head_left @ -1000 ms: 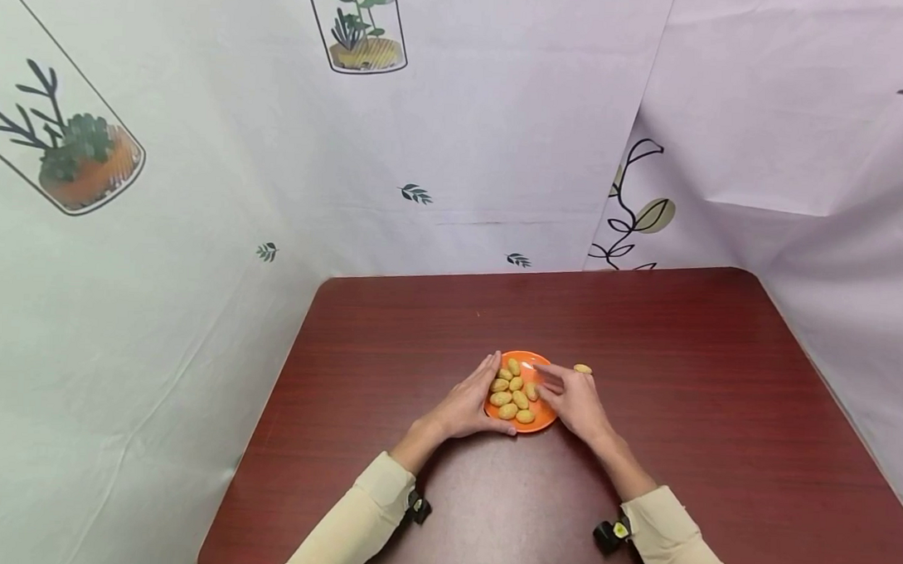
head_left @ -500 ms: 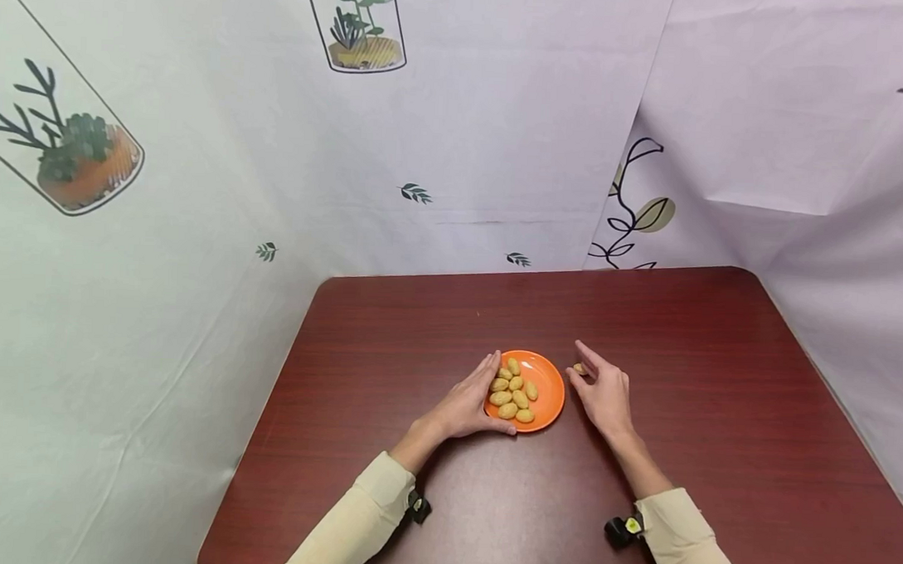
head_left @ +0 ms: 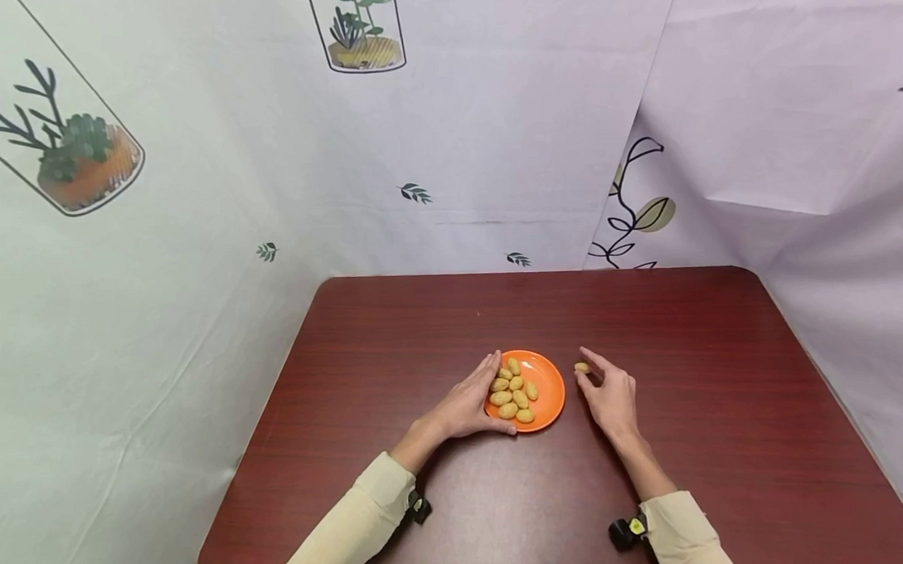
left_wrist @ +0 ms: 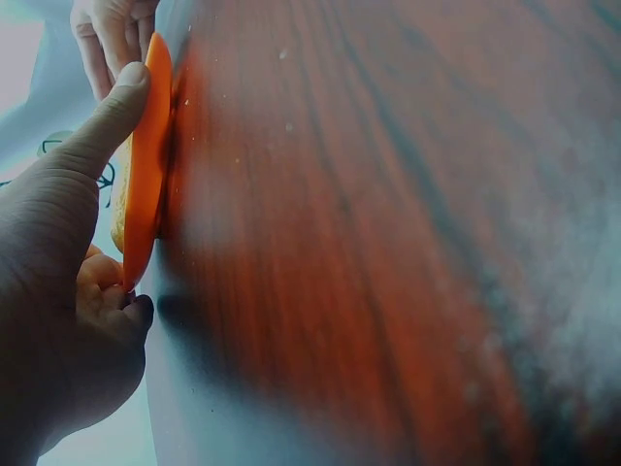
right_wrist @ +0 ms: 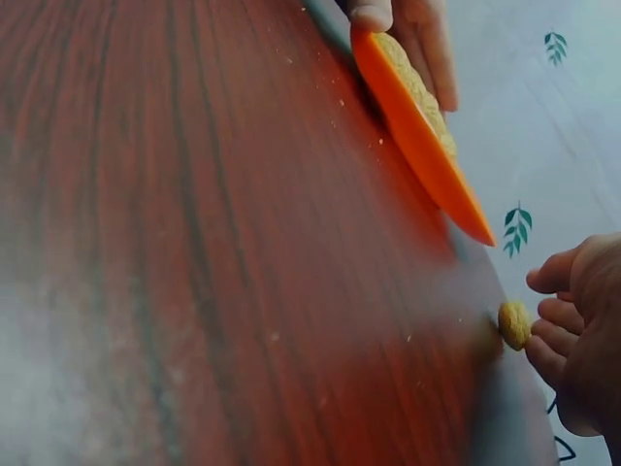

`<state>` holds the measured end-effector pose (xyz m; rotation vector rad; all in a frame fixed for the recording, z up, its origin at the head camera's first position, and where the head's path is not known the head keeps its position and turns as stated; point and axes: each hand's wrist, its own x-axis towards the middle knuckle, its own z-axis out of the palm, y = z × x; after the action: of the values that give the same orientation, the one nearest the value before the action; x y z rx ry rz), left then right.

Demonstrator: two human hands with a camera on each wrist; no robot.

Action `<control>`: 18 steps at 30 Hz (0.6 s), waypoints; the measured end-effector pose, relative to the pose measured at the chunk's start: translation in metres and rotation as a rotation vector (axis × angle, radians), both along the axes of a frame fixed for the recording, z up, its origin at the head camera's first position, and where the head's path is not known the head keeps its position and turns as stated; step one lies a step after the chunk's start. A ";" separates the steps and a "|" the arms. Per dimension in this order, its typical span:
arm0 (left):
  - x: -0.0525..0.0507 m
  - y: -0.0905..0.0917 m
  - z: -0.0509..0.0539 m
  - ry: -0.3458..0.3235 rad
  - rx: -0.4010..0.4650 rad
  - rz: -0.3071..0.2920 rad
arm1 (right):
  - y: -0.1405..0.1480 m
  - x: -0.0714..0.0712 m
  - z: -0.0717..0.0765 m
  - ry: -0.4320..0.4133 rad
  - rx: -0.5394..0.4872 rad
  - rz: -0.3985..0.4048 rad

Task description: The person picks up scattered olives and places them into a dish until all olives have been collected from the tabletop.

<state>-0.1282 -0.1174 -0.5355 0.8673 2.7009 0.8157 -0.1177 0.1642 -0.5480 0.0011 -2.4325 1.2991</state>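
An orange plate with several unshelled peanuts lies on the table, most of them on its left side. My left hand holds the plate's left edge, the thumb at the near rim and the fingers along the far left side. To the right of the plate, a single peanut lies on the tabletop. My right hand is beside it, thumb and fingers spread around it. In the right wrist view the thumb stands apart from this peanut, with fingertips close by; contact cannot be told.
The dark red wooden table stretches around the plate. A pale printed cloth wall rises behind and at the sides. A small black camera is on the right wrist, another on the left.
My right hand has moved right, from over the plate to the single peanut outside it. The peanut it was near in the plate stays there. My left hand has not moved.
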 end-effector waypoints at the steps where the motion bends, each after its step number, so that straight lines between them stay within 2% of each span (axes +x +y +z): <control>1: 0.000 0.000 0.000 -0.002 0.001 0.000 | 0.001 0.000 -0.001 0.000 0.001 0.003; 18: -0.002 -0.001 -0.001 -0.011 0.001 -0.001 | 0.006 -0.003 -0.007 -0.020 0.002 0.013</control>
<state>-0.1297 -0.1179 -0.5370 0.8624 2.6904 0.8194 -0.1211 0.1703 -0.5548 0.0049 -2.4549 1.3083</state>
